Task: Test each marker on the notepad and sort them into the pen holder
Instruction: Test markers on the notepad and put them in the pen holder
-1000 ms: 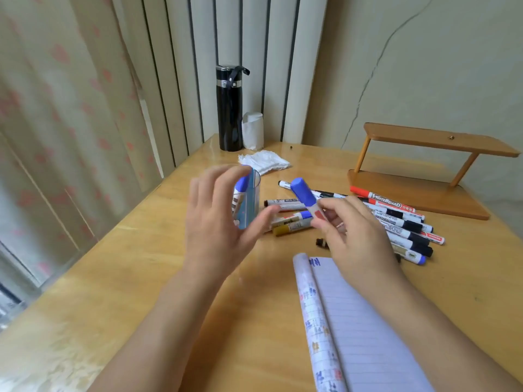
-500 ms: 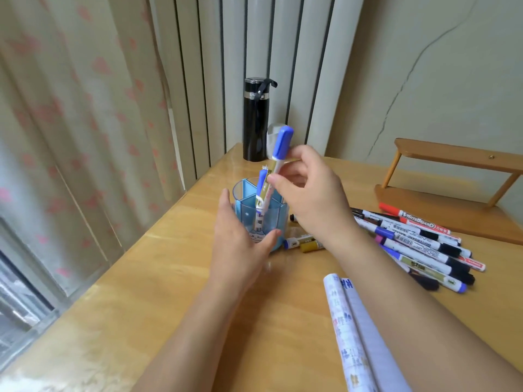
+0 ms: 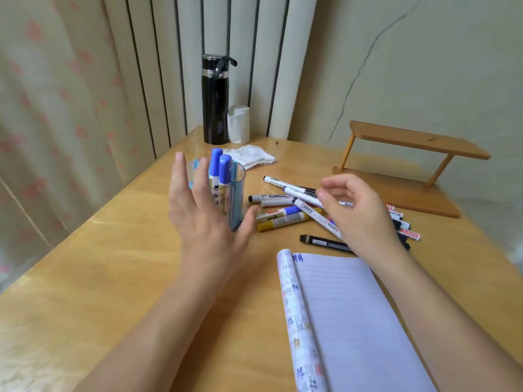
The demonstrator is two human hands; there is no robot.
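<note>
A clear blue pen holder stands on the wooden table, with two blue-capped markers upright inside. My left hand is in front of the holder with fingers straight and spread, holding nothing. My right hand hovers over the pile of loose markers, its fingers loosely curled. Its index fingertip is at a white marker but does not grip it. The open lined notepad lies near me at the right, with blue scribbles at its top left corner.
A black flask and a white cup stand at the table's back corner, with a crumpled tissue in front of them. A small wooden shelf sits back right. A curtain hangs along the left table edge.
My right hand has dropped the blue-capped marker into the holder and moved right, over the loose markers. My left hand has let go of the holder and spread open.
</note>
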